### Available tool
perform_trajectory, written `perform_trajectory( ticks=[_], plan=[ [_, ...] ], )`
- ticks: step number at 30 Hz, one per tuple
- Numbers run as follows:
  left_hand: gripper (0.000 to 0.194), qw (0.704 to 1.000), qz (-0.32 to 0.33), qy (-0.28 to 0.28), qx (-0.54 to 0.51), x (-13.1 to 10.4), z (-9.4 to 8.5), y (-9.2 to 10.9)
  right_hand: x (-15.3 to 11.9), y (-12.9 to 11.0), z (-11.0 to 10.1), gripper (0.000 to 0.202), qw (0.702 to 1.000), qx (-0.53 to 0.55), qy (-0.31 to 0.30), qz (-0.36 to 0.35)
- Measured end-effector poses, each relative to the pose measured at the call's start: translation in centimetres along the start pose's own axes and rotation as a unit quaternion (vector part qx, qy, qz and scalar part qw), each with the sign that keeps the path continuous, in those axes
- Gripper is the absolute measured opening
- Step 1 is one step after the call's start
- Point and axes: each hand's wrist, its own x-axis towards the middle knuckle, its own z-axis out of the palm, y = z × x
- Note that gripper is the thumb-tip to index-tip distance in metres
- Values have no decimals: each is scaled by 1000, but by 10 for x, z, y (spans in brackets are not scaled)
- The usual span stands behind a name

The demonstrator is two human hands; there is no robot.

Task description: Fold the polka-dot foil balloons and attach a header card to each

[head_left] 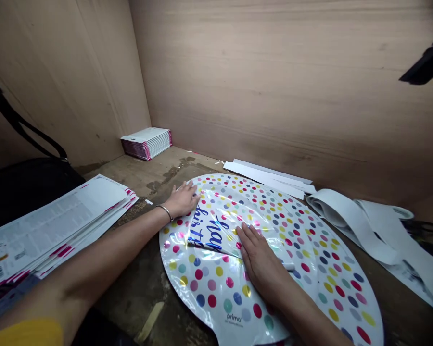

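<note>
Rests the left hand (pixel 183 198), fingers slightly spread, on the far left rim of a flat, round, glossy white foil balloon (pixel 220 293) with multicoloured dots, lying mid-view on a worn brown wooden worktop (pixel 140 278). Lays the right hand (pixel 261 259) palm down, fingers extended and close together, across a folded dotted foil panel with blue script lettering (pixel 220 206), on top of the balloon. Cannot tell the force of either palm, nor panel and balloon apart as one sheet or two.

Sees the balloon's longest spread running diagonally, far left to near right, with black "prima" print upright toward the near side. Sees the panel's long axis slanting left to right, with lettering turned sideways and a short white tab pointing right, past the right hand's fingers.

Has bare worktop along the left edge, before a stack of white printed cards with magenta edges (pixel 57 221). Has less room at the far rim, with flat white paper strips (pixel 263 175) just beside, and along the right edge, with a curled white paper band (pixel 350 216) near.
</note>
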Motion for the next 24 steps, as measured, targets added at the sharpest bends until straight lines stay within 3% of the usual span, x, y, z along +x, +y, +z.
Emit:
perform_trajectory(
  ticks=[3, 5, 6, 9, 12, 15, 18, 21, 24],
  plan=[
    [53, 996, 83, 15, 6, -17, 3, 7, -1, -1, -2, 53, 1000, -2, 2, 0],
    [51, 978, 206, -21, 14, -40, 12, 12, -1, -2, -3, 54, 1000, -4, 5, -4],
    [51, 977, 211, -35, 13, -51, 16, 11, -1, -3, -3, 54, 1000, -3, 4, -3],
    [61, 987, 146, -61, 5, -72, 14, -7, -1, -4, -5, 54, 1000, -3, -4, 2],
    [71, 992, 62, -55, -98, -69, -5, -24, 0, -5, -4, 53, 1000, -9, -1, 0],
    [78, 964, -76, -34, -253, -47, -18, -19, 0, -5, -1, 53, 1000, -19, 10, -4],
    [86, 935, -163, -44, -313, -12, -18, -1, 0, -3, 1, 53, 999, -30, 13, -8],
    [62, 899, -197, -87, -382, 19, -14, 14, 0, -1, 0, 53, 999, -31, 16, -9],
    [32, 857, -180, -119, -468, 31, -11, 22, -1, -2, -2, 53, 1000, -24, 13, -8]
  ],
)
